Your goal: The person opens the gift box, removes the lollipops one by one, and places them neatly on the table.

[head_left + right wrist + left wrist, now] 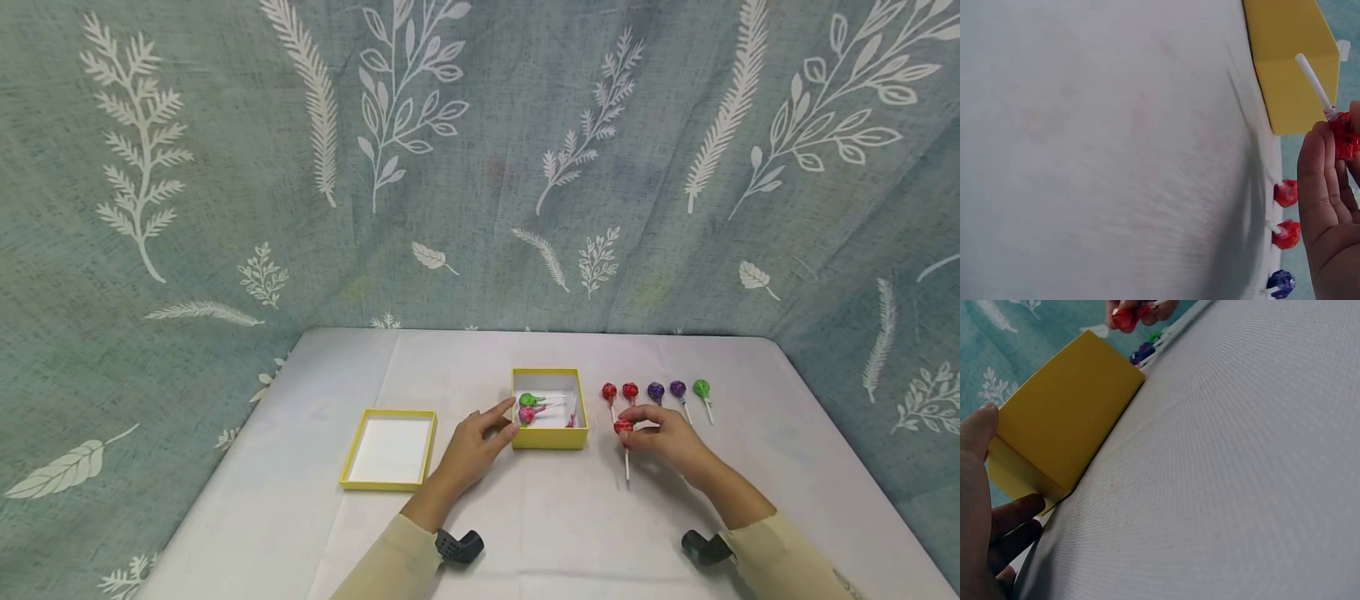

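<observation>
My right hand (670,442) pinches a red lollipop (623,426) by its wrapped head, its white stick pointing down, just right of the yellow box (549,439). In the right wrist view the red lollipop (1344,139) sits between thumb and fingers of the hand (1329,206). The left hand (470,450) touches the box's left side with its fingers extended; the left wrist view shows the hand (979,506) at the box wall (1072,394). Inside the open box lie a green lollipop (529,400), a pink lollipop (528,414) and part of another pink one at the right.
A row of lollipops lies behind my right hand: two red (609,390), two purple (678,388) and one green (701,388). The yellow-edged lid (389,486) rests left of the box, white inside up. A patterned cloth (480,167) hangs behind the white table (600,542).
</observation>
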### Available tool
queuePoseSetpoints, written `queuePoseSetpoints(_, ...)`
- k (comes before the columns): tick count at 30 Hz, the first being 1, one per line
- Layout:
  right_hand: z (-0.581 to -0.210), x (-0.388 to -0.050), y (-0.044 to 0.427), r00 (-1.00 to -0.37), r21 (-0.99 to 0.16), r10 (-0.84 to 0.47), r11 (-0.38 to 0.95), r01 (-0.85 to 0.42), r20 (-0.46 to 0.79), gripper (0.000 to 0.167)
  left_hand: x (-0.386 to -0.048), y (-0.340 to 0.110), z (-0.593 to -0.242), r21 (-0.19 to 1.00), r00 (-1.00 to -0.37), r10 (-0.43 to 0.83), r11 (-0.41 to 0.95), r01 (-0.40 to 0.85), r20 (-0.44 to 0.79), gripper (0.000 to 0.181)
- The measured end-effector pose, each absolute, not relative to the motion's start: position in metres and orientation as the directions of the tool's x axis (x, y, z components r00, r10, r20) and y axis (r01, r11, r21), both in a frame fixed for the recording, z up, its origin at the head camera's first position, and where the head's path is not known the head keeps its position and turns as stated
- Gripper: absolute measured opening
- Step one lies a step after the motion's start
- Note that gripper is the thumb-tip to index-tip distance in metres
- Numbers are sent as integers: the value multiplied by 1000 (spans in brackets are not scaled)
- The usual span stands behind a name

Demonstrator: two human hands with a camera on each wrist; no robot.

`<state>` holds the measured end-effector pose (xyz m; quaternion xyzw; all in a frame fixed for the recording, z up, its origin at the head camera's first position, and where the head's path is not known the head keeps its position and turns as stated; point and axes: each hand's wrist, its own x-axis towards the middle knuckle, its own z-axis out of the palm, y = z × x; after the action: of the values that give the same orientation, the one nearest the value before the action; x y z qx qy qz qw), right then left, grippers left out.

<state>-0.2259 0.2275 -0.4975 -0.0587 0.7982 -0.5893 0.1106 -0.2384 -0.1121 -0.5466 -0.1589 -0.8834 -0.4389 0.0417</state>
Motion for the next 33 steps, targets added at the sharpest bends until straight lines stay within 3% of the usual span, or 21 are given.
queuePoseSetpoints(11,-507,-222,224,-968,-925,-166,360,120,-190,34,-238,-112,-546,760,-938,245,553,343,245,50)
queuePoseSetpoints(24,-507,-221,221,-979,-809,-88,580,99,-183,31,-238,-112,-545,755,-942,246,567,329,227,51)
queuePoseSetpoints(33,-507,-218,220,-983,-759,-88,647,68,-163,28,-238,-112,-547,747,-936,251,566,349,247,55)
